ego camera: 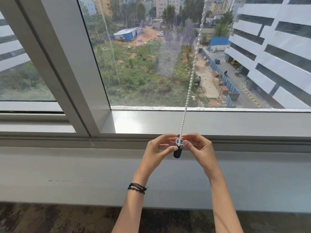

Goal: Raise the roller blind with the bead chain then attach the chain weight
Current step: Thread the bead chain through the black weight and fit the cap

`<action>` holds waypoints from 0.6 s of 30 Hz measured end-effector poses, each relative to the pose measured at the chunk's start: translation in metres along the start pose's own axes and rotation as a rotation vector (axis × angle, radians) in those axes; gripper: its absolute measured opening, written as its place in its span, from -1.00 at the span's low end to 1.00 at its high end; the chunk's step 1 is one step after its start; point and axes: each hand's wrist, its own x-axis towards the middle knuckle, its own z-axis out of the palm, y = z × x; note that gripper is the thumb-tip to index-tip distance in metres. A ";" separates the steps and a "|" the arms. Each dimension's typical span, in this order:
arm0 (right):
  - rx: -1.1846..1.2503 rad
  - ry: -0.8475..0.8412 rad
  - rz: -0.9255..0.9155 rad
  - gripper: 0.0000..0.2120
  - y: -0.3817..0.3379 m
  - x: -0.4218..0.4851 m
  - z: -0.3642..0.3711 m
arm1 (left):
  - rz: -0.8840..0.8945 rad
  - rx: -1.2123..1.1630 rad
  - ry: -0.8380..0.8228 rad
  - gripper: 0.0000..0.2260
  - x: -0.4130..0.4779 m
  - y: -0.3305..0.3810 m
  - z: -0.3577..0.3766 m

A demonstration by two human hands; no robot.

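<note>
Both hands' fingertips pinch the chain weight [177, 148] where the bead chain [191, 76] enters.

Daylight is streaming through a large window [151, 56] set in a pale grey frame [67, 68], glaring off the sill [235, 121]. Below, a plain grey wall [67, 174] is meeting mottled dark carpet [50, 219]. Outside, a white building [277, 56] is flanking scrubby green ground.
</note>
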 end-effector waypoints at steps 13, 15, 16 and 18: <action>0.045 -0.011 0.030 -0.88 0.001 -0.004 -0.001 | 0.026 -0.011 0.013 -0.85 -0.003 -0.004 0.003; 0.045 -0.011 0.031 -0.88 0.001 -0.005 -0.001 | 0.031 -0.013 0.010 -0.85 -0.003 -0.005 0.003; 0.044 -0.011 0.031 -0.88 0.001 -0.005 -0.001 | 0.032 -0.013 0.010 -0.85 -0.003 -0.005 0.003; 0.043 -0.011 0.031 -0.89 0.001 -0.005 -0.001 | 0.034 -0.012 0.010 -0.85 -0.002 -0.006 0.003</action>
